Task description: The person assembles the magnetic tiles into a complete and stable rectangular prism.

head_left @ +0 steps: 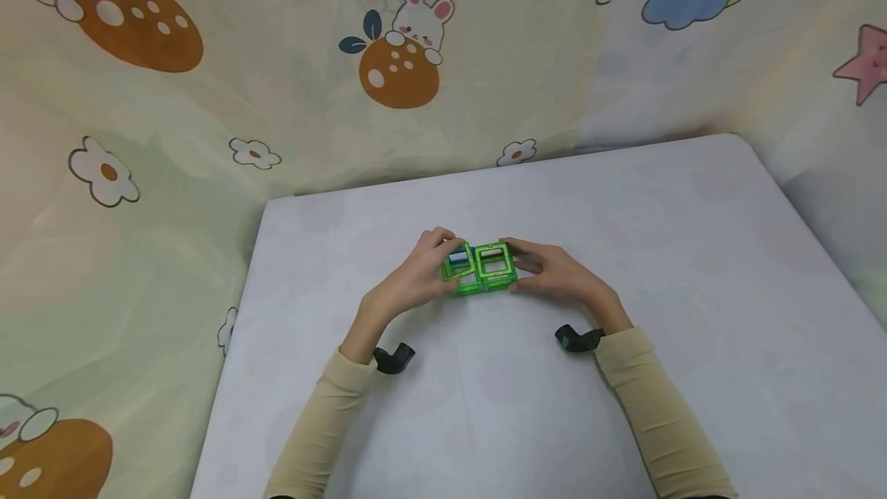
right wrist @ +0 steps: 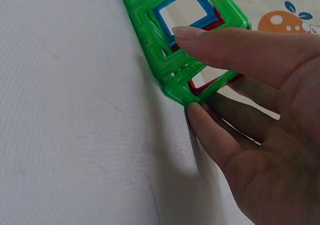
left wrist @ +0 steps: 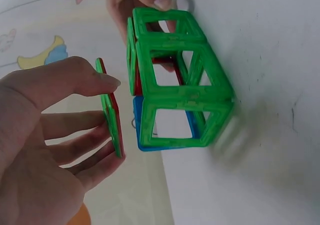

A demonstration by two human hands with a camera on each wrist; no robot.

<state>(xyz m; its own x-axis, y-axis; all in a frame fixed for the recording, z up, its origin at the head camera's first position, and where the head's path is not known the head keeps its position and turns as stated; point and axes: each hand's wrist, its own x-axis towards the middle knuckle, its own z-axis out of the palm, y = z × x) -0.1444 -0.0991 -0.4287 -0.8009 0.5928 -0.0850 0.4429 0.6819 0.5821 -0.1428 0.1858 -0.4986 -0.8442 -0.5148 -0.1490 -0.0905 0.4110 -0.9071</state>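
Observation:
A low box of square magnetic tiles (left wrist: 175,93) stands on the white table. Its front frames are green, with blue and red tiles behind, and the left part of its top lies uncovered. My left hand (head_left: 421,272) pinches a single square tile (left wrist: 114,120), green on one face and red on the other, between thumb and fingers. This tile is tilted, with a gap between it and the box in the left wrist view. My right hand (head_left: 560,276) grips the right end of the box, thumb (right wrist: 215,45) over the top and a fingertip low at its corner.
The white tabletop (head_left: 457,414) spreads around the box, its back edge against a printed cloth (head_left: 305,91) with rabbits and flowers. A black wrist device (head_left: 395,359) sits on the left wrist, and another black device (head_left: 579,339) on the right.

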